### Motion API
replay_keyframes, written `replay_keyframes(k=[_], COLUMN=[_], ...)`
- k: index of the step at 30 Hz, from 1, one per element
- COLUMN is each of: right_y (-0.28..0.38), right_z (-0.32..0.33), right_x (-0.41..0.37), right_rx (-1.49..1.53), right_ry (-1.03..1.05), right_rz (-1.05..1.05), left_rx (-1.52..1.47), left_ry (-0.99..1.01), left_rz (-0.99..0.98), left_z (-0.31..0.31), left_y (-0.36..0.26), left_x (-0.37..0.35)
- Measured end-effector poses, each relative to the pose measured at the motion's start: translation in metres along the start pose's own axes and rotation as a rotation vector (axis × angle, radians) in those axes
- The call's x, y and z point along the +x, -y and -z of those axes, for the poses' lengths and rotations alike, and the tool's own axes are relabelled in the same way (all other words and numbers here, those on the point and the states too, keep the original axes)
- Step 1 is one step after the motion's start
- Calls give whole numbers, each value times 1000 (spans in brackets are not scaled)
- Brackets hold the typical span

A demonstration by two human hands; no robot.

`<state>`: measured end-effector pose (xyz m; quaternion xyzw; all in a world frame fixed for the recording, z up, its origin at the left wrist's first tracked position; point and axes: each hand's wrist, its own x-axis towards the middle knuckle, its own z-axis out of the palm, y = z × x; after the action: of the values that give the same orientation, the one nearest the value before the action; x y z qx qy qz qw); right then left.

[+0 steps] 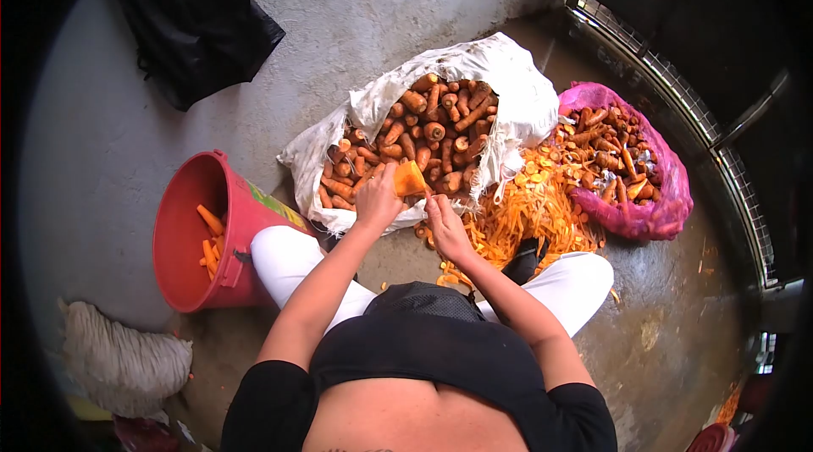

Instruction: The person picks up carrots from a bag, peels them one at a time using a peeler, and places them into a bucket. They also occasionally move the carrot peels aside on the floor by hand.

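Observation:
My left hand point(378, 198) is closed around the thick end of a bright orange, smooth-looking carrot point(411, 179). Close by, my right hand point(447, 228) has its fingers pinched together at the carrot's lower right edge. Whatever those fingers hold is too small to make out. Just beyond both hands lies a white sack point(518, 95), its torn side showing many unpeeled carrots point(440, 126). Below and right of the sack, a heap of orange peelings point(521, 219) and cut carrot ends covers the floor.
A red bucket point(182, 270) with several peeled carrots point(212, 245) leans at my left knee. On the right sits a pink bag point(652, 219) of carrot pieces. A black plastic sheet point(190, 20) hangs on the wall. A whitish bundled sack point(127, 359) lies at lower left.

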<state>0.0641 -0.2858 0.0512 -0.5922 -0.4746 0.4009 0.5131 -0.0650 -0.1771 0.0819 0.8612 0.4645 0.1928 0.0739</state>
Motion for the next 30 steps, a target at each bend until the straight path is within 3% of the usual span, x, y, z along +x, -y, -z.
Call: replay_keyframes(k=[21,30], right_y=[-3,-4], right_z=[0,3], right_x=[-3,1], right_rx=[-119,-209], right_ry=[22,39], right_rz=[-29,0], left_rx=[-145,-139], left_ry=[-67,40], left_rz=[121,176], left_z=[-1,12], left_y=[-11,-16], left_x=[-10,-7])
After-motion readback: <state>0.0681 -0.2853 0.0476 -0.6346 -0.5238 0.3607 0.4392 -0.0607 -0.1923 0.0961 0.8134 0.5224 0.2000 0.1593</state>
